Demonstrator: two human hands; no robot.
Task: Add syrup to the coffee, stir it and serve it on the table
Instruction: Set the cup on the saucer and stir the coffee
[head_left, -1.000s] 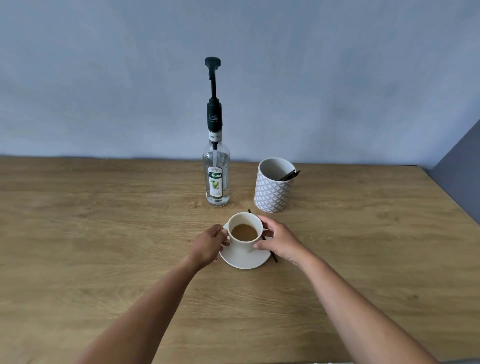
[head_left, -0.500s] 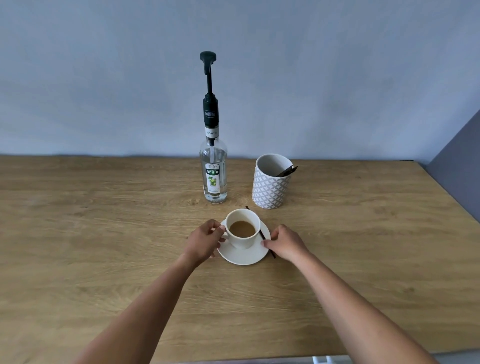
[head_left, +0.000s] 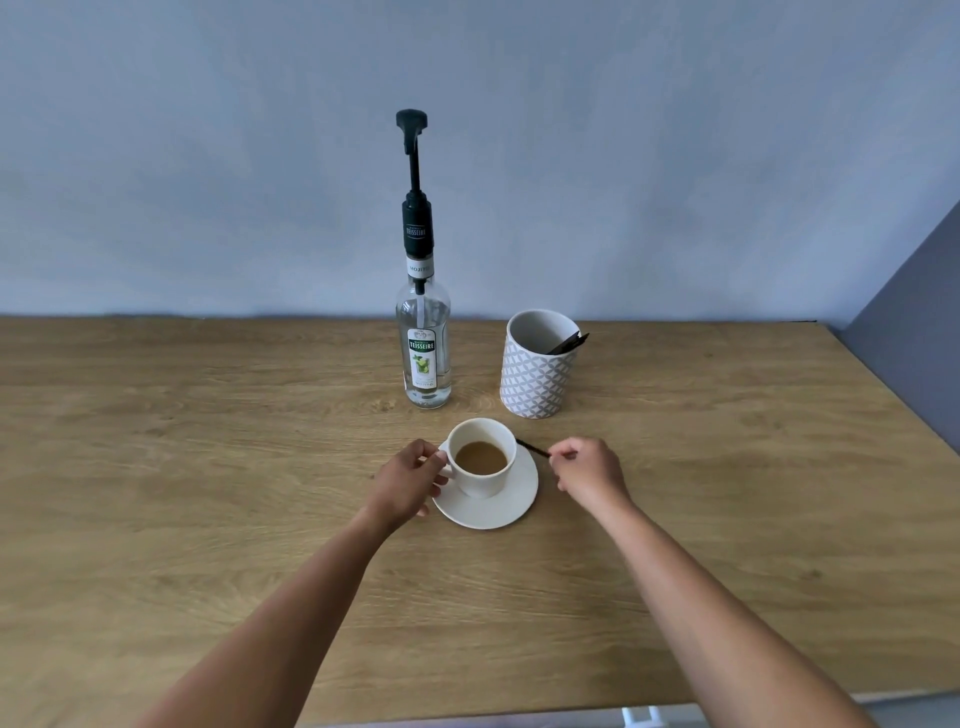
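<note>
A white cup of coffee (head_left: 482, 457) stands on a white saucer (head_left: 511, 506) in the middle of the wooden table (head_left: 208, 467). My left hand (head_left: 408, 480) grips the cup's handle from the left. My right hand (head_left: 589, 470), just right of the saucer, pinches a thin dark stirrer (head_left: 532, 448) whose free end points toward the cup's rim. Behind the cup stands the clear syrup bottle (head_left: 423, 353) with a tall black pump.
A patterned white-and-grey holder cup (head_left: 535, 371) with dark stirrers in it stands right of the bottle. A blue-grey wall runs behind the table, and a darker wall meets it at the right. The table's near edge is at the bottom.
My right hand left the cup's side, dropped to the stirrer lying beside the saucer, and has lifted it off the table. My left hand stayed at the handle.
</note>
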